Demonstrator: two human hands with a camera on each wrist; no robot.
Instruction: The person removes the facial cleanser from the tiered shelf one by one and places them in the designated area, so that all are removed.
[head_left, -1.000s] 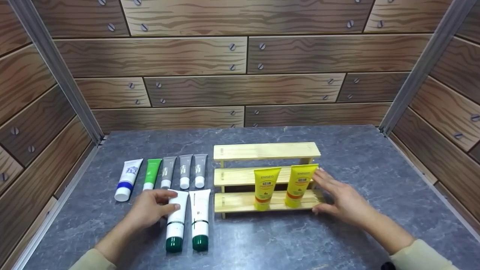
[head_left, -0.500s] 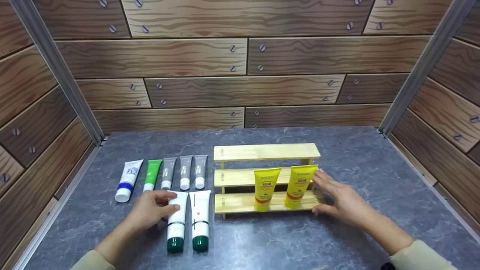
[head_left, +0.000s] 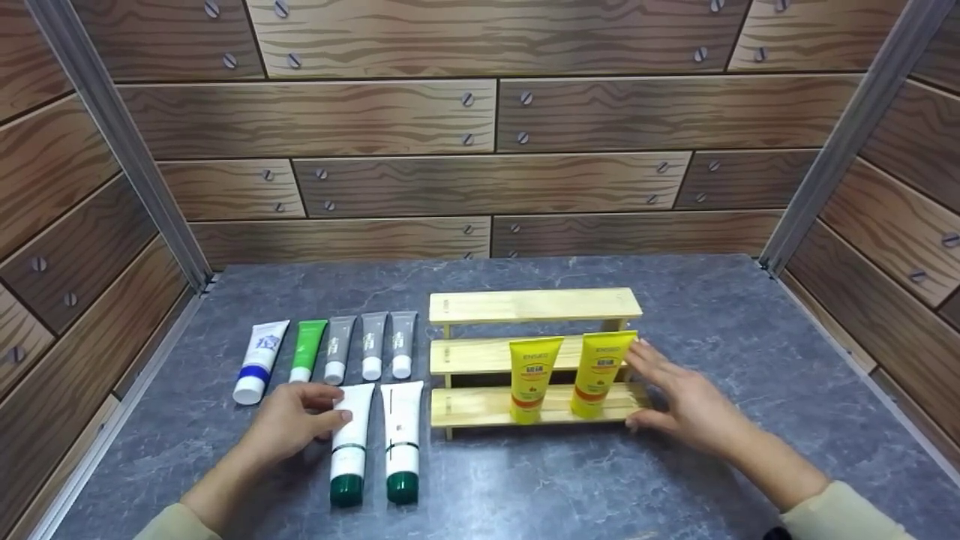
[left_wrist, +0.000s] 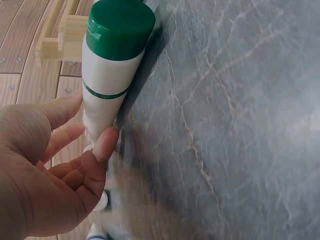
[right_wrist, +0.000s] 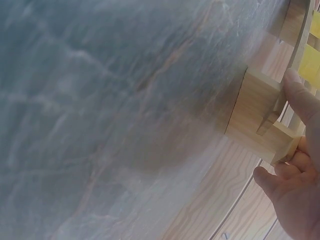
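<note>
My left hand (head_left: 289,420) pinches the upper, flat end of a white tube (head_left: 349,439) with a dark green cap (left_wrist: 121,30), its cap toward me. A second white, green-capped tube (head_left: 402,431) lies just to its right. At the right end of a three-step wooden rack (head_left: 472,406), my right hand (head_left: 690,409) grips the wood. Its thumb (right_wrist: 297,90) is at the lowest step's front edge, with the other fingers farther back. Two yellow tubes, a left one (head_left: 532,386) and a right one (head_left: 600,379), stand cap down on that step.
Behind my left hand lies a row: a white tube with a blue band (head_left: 261,360), a green tube (head_left: 307,349) and several grey tubes (head_left: 372,341). The grey marbled table (head_left: 525,487) is enclosed by wood-patterned walls (head_left: 390,116).
The left hand and the white tube it pinches have shifted slightly left, widening the space to the second green-capped tube. The right hand stays at the rack.
</note>
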